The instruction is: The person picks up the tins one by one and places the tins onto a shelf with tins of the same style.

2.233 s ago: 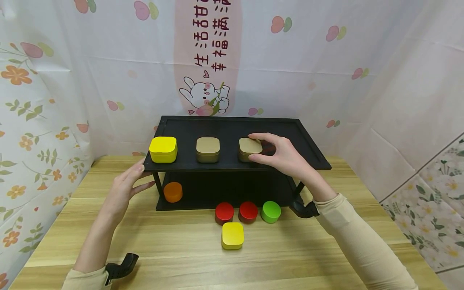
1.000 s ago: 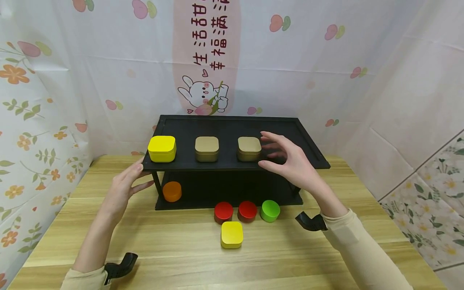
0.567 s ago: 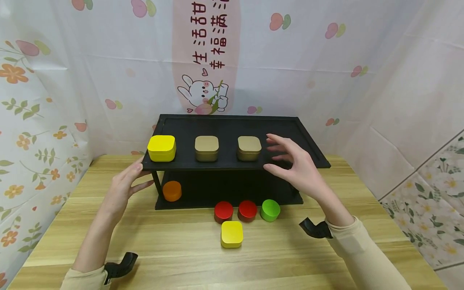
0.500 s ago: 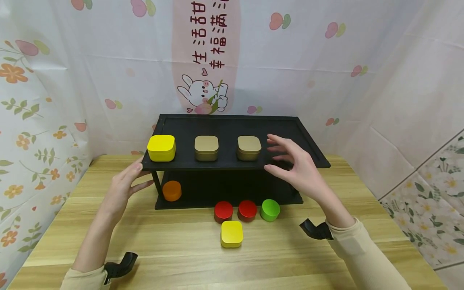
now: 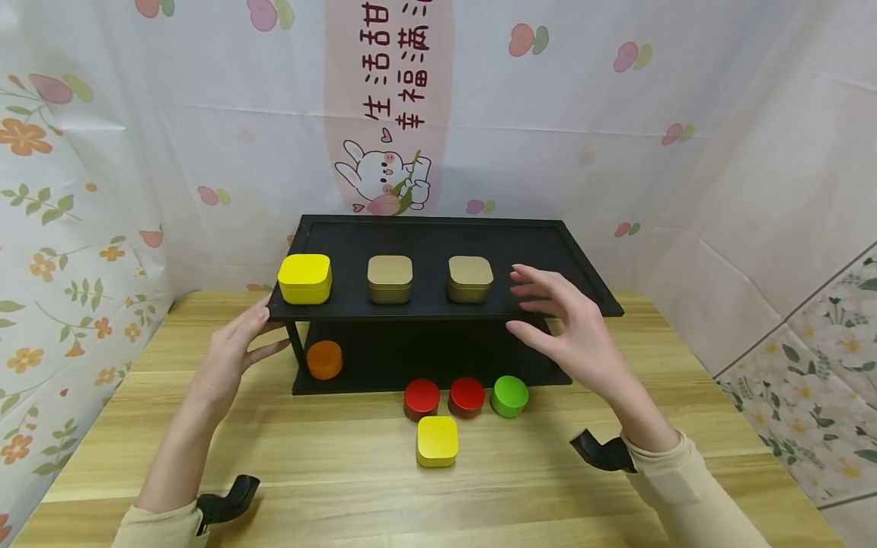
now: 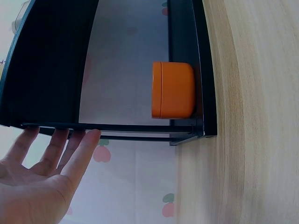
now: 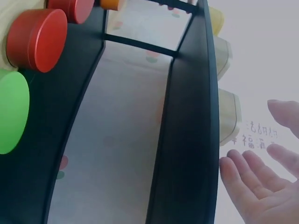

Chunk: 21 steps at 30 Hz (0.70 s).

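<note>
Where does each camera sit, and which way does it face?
Head: worn on the head, facing forward and down at the shelf and table; left hand, right hand and both sleeves show.
Left wrist: worn on that wrist, facing the shelf's left end and orange box; the left hand shows.
Right wrist: worn on that wrist, looking along the shelf from its right end; the right hand shows.
Shared: head and right wrist both show the red boxes and green box.

A white fruit-print cloth (image 5: 589,152) is hanging at twelve o'clock — dark red lettering (image 5: 413,59) is running down it toward a printed rabbit (image 5: 375,173). An orange-flowered cloth (image 5: 48,304) is covering nine o'clock, a pale floral panel (image 5: 825,365) is showing near four — and a wood-grained tabletop (image 5: 336,487) is stretching across six.
</note>
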Available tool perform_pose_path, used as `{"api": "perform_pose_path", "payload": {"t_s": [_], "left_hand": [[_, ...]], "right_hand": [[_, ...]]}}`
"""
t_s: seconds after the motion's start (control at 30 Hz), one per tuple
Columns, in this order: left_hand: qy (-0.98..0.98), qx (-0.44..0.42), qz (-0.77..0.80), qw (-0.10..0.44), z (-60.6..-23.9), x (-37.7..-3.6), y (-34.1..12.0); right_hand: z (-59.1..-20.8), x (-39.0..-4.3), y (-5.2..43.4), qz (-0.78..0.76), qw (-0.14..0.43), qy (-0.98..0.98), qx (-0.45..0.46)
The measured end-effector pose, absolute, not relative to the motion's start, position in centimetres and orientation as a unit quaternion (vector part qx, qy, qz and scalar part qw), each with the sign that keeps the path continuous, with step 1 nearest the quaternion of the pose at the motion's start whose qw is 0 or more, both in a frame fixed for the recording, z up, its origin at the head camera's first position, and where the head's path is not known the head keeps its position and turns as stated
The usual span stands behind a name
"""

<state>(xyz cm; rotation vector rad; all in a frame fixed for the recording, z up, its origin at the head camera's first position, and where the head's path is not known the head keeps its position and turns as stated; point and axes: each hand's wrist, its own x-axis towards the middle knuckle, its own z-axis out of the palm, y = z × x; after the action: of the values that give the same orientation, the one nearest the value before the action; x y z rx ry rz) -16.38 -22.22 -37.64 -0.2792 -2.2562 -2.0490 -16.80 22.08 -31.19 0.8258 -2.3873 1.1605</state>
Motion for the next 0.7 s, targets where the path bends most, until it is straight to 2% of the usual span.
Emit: {"api": "perform_pose_path", "payload": {"t_s": [0.27, 0.7], "left_hand": [[-0.738, -0.090, -0.668, 0.039, -37.7, -16.4, -22.3], [-0.734, -0.091, -0.671, 0.040, -37.6, -16.4, -22.2]], "right_hand": [[-32.0, -16.3, 21.8, 0.445, 0.184, -0.816, 0.321], [-33.8, -15.3, 21.1, 0.434, 0.135, -0.827, 0.330]]}}
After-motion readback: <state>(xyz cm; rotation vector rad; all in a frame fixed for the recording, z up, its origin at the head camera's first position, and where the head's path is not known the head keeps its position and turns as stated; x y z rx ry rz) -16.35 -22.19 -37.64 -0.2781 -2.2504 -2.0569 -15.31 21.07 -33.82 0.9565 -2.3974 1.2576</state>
